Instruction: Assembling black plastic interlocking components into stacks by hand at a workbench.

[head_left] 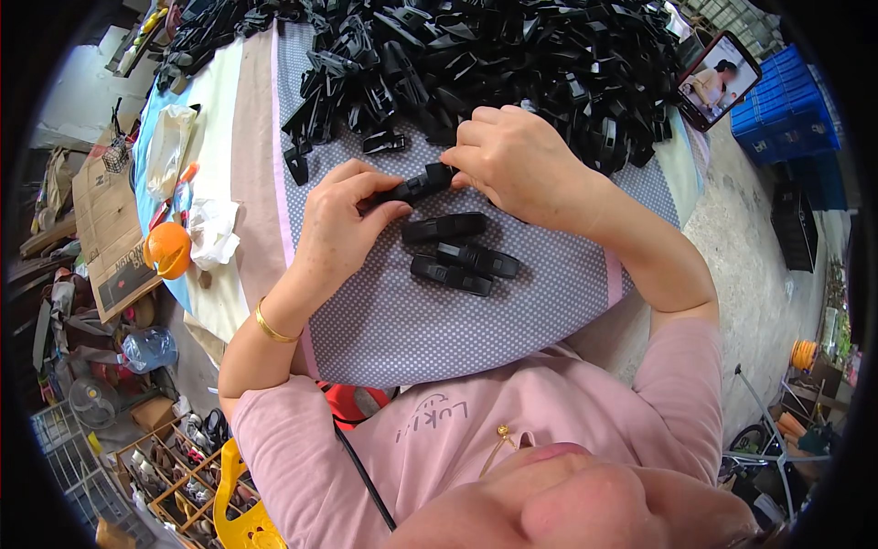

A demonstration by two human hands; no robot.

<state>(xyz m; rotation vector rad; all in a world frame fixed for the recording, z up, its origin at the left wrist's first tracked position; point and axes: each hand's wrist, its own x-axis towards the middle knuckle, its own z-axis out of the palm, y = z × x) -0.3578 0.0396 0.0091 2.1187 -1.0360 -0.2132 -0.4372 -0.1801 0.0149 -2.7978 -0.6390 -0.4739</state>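
Observation:
Between my two hands, above the table, is a long black plastic piece (419,188). My left hand (331,218) pinches its left end between thumb and fingers. The fingertips of my right hand (517,163) are closed at its other end, partly hiding it. Just below the hands lie three assembled-looking black plastic pieces: an upper one (444,228), a middle one (478,260) and a lower one (451,275). The lower two sit close together. A big heap of loose black plastic parts (485,69) spreads just beyond my hands, with one small part (383,143) at its near edge.
A dotted grey cloth (421,343) covers the table. To the left are a partly peeled orange (168,250), crumpled tissue (212,232) and a cardboard sheet (108,229). A phone (718,80) stands at the far right, near blue crates (785,105). A yellow chair (240,508) is at lower left.

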